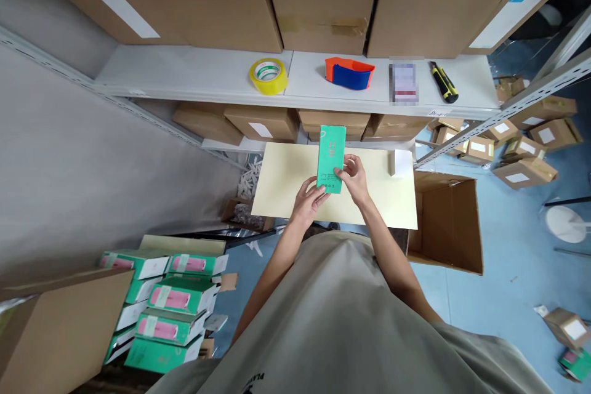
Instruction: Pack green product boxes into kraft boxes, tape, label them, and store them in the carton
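We are gripping a green box (330, 157), seemingly closed, with left hand (305, 202) and right hand (356, 180) above the bench (284, 181); a white block (403, 163) is sitting untouched, right.

Loose greyish-khaki shirt (341, 308) — soft folds down front, black printed lettering (255, 380) at left — forearms (392, 246) bare.

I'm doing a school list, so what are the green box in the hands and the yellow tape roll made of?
The green box looks like smooth card, with printing and straight edges. The yellow tape roll is probably glossy plastic film, from its bright, smooth yellow band.
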Demonstrator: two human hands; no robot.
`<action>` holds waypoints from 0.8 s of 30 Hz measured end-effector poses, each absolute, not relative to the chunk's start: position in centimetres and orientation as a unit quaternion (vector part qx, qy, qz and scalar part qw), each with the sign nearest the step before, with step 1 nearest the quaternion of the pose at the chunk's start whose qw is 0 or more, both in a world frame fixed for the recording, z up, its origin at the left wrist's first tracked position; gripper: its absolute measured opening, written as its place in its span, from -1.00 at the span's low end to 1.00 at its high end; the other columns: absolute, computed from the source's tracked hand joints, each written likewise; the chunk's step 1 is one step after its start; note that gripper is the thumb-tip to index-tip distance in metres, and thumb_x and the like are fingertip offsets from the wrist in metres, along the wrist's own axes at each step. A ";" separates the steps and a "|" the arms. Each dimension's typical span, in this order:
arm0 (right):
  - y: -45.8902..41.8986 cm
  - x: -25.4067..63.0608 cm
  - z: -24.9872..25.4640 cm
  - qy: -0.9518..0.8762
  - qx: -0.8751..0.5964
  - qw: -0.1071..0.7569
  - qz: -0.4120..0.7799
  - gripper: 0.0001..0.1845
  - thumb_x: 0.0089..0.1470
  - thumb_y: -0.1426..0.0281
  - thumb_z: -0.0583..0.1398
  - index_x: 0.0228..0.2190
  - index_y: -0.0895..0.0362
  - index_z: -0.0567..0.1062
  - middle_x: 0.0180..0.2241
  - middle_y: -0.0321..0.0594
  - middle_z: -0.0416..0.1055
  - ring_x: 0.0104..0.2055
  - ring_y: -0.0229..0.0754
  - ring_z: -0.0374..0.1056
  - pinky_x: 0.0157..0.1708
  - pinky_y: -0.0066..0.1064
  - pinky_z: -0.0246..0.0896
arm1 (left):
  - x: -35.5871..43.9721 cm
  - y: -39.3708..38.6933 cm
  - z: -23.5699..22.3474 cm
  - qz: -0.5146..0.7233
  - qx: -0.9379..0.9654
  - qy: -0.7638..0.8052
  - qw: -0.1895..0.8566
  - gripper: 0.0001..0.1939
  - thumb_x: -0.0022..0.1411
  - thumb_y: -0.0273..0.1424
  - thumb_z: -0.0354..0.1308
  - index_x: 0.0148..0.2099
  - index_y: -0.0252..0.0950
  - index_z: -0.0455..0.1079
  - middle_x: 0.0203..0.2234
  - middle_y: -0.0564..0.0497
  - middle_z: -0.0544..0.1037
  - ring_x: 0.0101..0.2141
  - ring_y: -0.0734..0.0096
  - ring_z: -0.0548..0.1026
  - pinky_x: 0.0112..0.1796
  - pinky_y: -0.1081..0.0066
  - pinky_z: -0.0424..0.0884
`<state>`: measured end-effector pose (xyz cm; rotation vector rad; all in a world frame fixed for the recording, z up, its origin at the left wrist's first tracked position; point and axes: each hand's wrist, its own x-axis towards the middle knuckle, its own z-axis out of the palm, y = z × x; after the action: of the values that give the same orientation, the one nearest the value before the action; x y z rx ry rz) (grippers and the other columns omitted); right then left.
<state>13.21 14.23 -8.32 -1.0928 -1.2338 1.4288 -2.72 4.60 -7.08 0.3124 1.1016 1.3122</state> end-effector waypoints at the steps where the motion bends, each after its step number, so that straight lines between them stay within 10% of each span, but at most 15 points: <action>1: 14.2 13.3 -8.3 -0.504 -0.446 0.457 0.582 -0.22 0.03 -0.20 0.43 0.06 -0.07 0.33 0.19 -0.04 0.54 0.11 0.02 0.57 0.11 -0.07 0.58 | -2.5 4.6 -7.1 0.580 0.139 0.489 0.636 -0.22 -0.08 -0.18 0.70 0.13 -0.14 0.45 -0.08 -0.01 0.72 0.07 0.15 0.70 0.32 0.01 0.49; 12: 12.3 11.2 -6.7 -0.565 -0.528 0.462 0.434 -0.14 0.08 0.04 0.45 0.30 -0.05 0.31 0.36 0.05 0.38 0.23 0.13 0.48 0.16 0.01 0.54 | 0.4 4.3 -7.2 0.644 0.211 0.567 0.469 -0.25 -0.13 -0.29 0.70 0.07 -0.14 0.42 0.16 -0.07 0.56 0.25 0.10 0.53 0.24 0.15 0.53; 24: 13.9 13.3 -9.3 -0.507 -0.425 0.489 0.569 -0.17 0.09 -0.06 0.49 0.21 -0.11 0.26 0.18 -0.07 0.48 0.10 0.04 0.53 0.08 -0.04 0.58 | -1.8 4.1 -6.9 0.605 0.072 0.482 0.630 -0.38 -0.07 -0.34 0.69 0.04 -0.29 0.61 -0.07 -0.08 0.74 0.10 0.10 0.69 0.38 0.00 0.46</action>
<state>13.26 13.90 -9.29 -1.0338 -1.2308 1.3818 -1.75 4.15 -6.90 0.1652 1.1039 1.3852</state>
